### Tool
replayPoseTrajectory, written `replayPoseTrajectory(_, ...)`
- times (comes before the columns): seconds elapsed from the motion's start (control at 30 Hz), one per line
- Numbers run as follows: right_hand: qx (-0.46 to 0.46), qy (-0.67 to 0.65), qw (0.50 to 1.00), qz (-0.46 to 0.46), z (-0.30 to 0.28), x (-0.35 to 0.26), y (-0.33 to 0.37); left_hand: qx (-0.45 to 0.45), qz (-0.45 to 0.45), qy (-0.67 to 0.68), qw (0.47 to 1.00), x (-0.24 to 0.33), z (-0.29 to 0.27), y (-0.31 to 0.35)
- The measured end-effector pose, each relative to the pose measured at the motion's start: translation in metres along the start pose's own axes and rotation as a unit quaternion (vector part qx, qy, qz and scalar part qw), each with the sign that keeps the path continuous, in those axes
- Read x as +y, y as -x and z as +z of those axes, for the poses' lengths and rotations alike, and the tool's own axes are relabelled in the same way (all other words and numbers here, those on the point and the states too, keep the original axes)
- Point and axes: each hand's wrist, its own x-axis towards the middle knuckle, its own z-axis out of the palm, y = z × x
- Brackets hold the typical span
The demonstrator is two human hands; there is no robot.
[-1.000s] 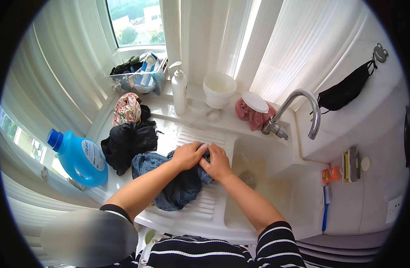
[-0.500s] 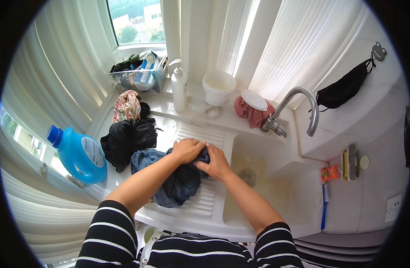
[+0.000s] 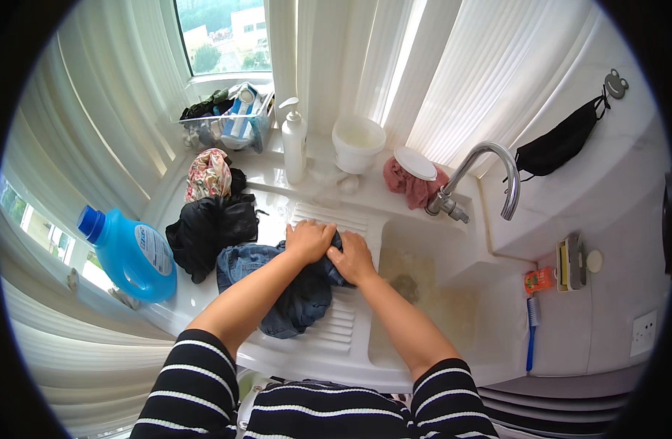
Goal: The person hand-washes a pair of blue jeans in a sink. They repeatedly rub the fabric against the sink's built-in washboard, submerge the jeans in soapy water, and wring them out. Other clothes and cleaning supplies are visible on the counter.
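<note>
A wet, dark blue denim garment lies bunched on the ribbed washboard left of the sink basin. My left hand is closed on its far end, fingers bent over the cloth. Right beside it, my right hand grips the same bundled end, thumb toward the left hand. The two hands almost touch, and the cloth under them is mostly hidden. A lighter blue part of the denim spreads out to the left, under my left forearm.
The white basin holds cloudy water, below a curved chrome tap. Black clothing and a blue detergent bottle stand left. Behind are a pump bottle, a white tub and a pink cloth.
Both hands have shifted slightly away from me along the washboard. My right fingers have drawn in closer around the denim, whose bundled end has moved with them.
</note>
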Motion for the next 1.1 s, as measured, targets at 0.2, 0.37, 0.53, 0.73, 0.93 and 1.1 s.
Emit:
replayPoseTrajectory(0.2, 0.101, 0.077, 0.954, -0.272, -0.008, -0.061, 0.124, 0.117, 0.301, 0.082, 0.943, -0.018, -0.045, 0.140)
replayPoseTrajectory(0.37, 0.085, 0.027, 0.984, -0.155, 0.008, -0.047, 0.009, 0.204, 0.020, 0.086, 0.975, -0.026, -0.008, 0.037)
replayPoseTrajectory(0.53, -0.047, -0.011, 0.999, -0.008, 0.000, -0.019, -0.006, 0.025, -0.108, 0.188, 0.976, -0.016, -0.010, 0.018)
replayPoseTrajectory(0.73, 0.121, 0.053, 0.949, -0.285, -0.009, -0.052, 0.136, 0.157, 0.279, 0.084, 0.944, -0.008, -0.041, 0.148)
replayPoseTrajectory(0.93, 0.150, 0.095, 0.981, -0.077, -0.003, -0.040, -0.016, 0.212, -0.102, 0.099, 0.967, -0.010, -0.004, 0.012)
replayPoseTrajectory(1.1, -0.051, -0.081, 0.994, -0.044, 0.003, 0.005, 0.027, 0.048, 0.027, 0.184, 0.981, -0.004, -0.017, 0.060)
